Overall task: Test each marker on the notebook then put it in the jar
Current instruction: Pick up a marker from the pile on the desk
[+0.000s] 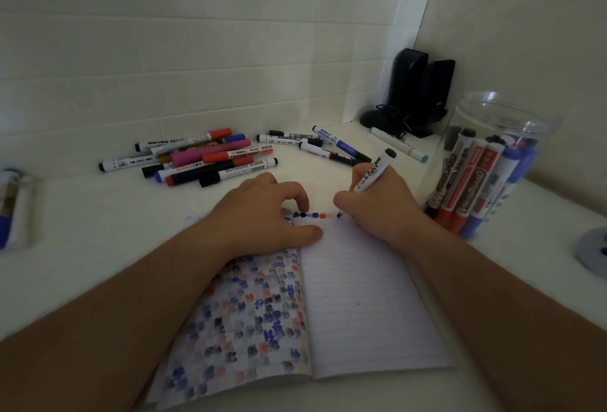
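An open lined notebook (361,306) lies in front of me, its left page covered in colored marks. My right hand (381,208) grips a black-ended white marker (374,170) with its tip on the top edge of the right page, beside a row of colored test marks (310,215). My left hand (272,214) rests on the notebook near the spine, thumb and fingertips pressing the paper. A clear plastic jar (492,162) at the right holds several red, blue and black markers. Loose markers lie in a pile (197,158) behind the notebook, with a second group (315,142) further right.
Two black speakers (420,93) with cables stand in the back right corner. A single white marker with a light-blue cap (399,144) lies near them. Blurred markers (13,204) sit at the far left edge. A grey round object (594,250) is at the right edge.
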